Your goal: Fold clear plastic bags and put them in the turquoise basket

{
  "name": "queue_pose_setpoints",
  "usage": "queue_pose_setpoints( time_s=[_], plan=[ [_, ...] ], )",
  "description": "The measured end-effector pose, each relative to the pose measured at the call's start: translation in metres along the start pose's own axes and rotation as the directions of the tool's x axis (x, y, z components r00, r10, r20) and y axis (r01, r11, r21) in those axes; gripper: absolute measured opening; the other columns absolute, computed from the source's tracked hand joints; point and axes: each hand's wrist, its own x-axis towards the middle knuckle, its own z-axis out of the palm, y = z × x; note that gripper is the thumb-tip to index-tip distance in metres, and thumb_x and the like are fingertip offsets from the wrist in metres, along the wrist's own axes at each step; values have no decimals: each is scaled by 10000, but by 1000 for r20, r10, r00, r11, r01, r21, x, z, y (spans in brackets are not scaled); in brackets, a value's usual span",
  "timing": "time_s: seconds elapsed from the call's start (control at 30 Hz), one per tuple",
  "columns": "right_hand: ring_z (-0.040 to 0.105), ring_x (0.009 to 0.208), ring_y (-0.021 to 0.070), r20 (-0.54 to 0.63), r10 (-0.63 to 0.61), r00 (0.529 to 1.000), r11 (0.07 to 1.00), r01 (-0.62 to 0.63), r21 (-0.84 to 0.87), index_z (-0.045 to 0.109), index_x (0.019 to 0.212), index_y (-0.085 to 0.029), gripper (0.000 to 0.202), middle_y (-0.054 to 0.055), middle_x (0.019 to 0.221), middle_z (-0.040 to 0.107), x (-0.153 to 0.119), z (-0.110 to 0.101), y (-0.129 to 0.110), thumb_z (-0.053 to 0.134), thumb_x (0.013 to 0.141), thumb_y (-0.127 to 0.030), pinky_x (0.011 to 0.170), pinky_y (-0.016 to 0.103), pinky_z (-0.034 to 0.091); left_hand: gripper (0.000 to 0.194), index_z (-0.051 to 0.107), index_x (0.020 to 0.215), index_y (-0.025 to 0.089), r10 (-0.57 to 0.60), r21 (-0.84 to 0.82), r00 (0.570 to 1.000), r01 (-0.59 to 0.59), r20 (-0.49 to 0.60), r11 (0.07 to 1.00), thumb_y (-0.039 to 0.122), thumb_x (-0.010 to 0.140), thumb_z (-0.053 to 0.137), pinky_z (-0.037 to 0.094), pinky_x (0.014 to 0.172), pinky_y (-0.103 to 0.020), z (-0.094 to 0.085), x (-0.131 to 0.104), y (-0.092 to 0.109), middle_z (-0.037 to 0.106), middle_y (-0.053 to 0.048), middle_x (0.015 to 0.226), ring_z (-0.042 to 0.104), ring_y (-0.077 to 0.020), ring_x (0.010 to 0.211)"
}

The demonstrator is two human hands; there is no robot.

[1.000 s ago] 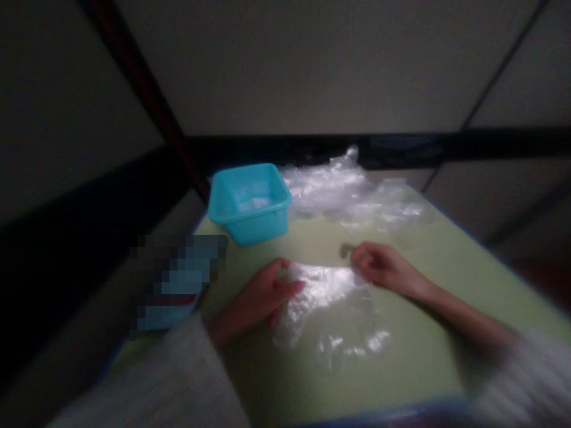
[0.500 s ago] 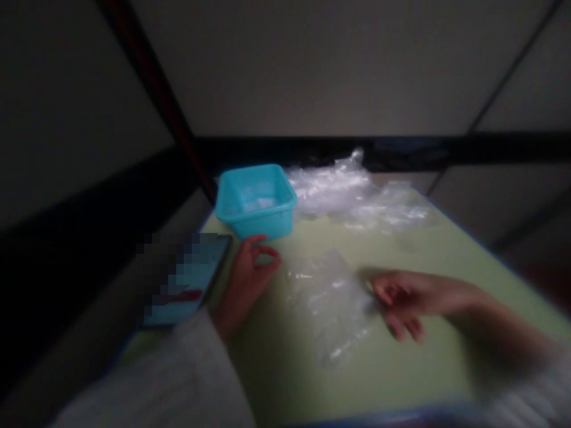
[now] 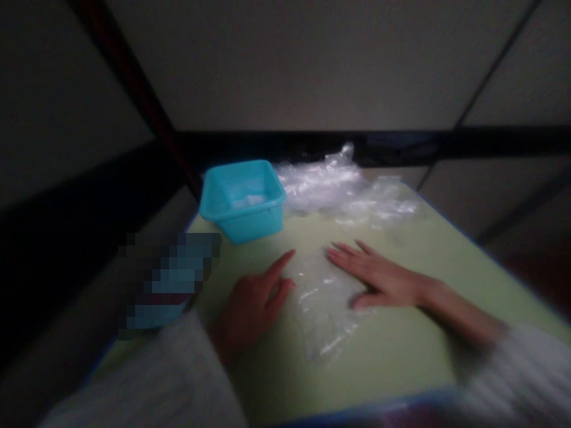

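Note:
A clear plastic bag (image 3: 328,309) lies flat on the yellow-green table (image 3: 401,368), between my two hands. My right hand (image 3: 379,276) is spread with the palm down over the bag's upper right part, fingers apart. At the bag's left edge is my left hand (image 3: 256,300), its index finger stretched out and its thumb apart from it, with nothing held. Whether the left fingertips touch the plastic cannot be made out.
A turquoise basket (image 3: 256,223) with something whitish inside stands at the back left. Crumpled clear plastic (image 3: 321,184) spreads along the back of the table. A blurred-out flat device (image 3: 178,273) lies at the left edge.
My right hand has moved left onto the bag and spread flat. My left hand's fingers have straightened out of their curled shape. The view has shifted slightly.

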Motion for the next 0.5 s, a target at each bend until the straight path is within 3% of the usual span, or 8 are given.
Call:
queue_pose_setpoints(
  time_s=[0.3, 0.5],
  plan=[
    [94, 1396, 292, 19, 41, 999, 998, -40, -52, -68, 1463, -240, 866, 101, 1525, 128, -5, -1, -3, 437, 857, -600, 1094, 581, -22, 481, 396, 1374, 216, 18, 151, 999, -24, 41, 988, 335, 909, 364, 469, 668, -282, 1, 1, -4, 734, -30, 847, 676, -185, 691],
    [126, 1387, 309, -26, 75, 997, 994, -77, -76, -57, 1467, -216, 834, 132, 1517, 127, -8, 3, -14, 393, 876, -596, 1094, 586, 41, 443, 436, 1343, 229, 31, 200, 998, -40, 47, 979, 330, 915, 374, 481, 736, -306, 1, 2, -6, 732, -39, 921, 690, -202, 772]
  ],
)
